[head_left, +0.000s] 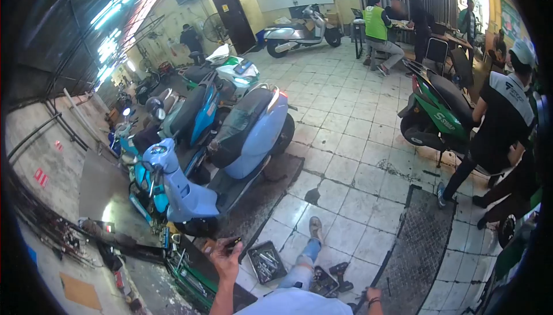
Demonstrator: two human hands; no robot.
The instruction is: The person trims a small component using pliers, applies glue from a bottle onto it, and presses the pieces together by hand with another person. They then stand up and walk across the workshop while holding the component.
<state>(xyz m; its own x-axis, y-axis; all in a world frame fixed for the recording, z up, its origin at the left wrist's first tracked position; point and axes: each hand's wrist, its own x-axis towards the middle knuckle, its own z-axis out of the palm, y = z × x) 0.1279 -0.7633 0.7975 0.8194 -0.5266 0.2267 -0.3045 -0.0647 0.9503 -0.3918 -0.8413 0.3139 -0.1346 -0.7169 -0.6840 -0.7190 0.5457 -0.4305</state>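
My left hand (226, 255) is raised near the bottom centre, its fingers curled round a small dark item with a yellowish part that is too small to name. Just right of it on the tiles lies a black tray (266, 262) of metal tools. My right hand (373, 295) is low at the bottom right, beside the edge of a dark ramp; its fingers are small and unclear. Between my hands, a power drill (341, 276) and a dark case (324, 282) rest on the floor near my leg.
A light blue scooter (247, 136) stands ahead on the left, beside other scooters. A green scooter (440, 110) is at the right, with a person in black and grey (501, 107) next to it. A dark textured ramp (417, 251) lies front right. Several people are around a table at the back.
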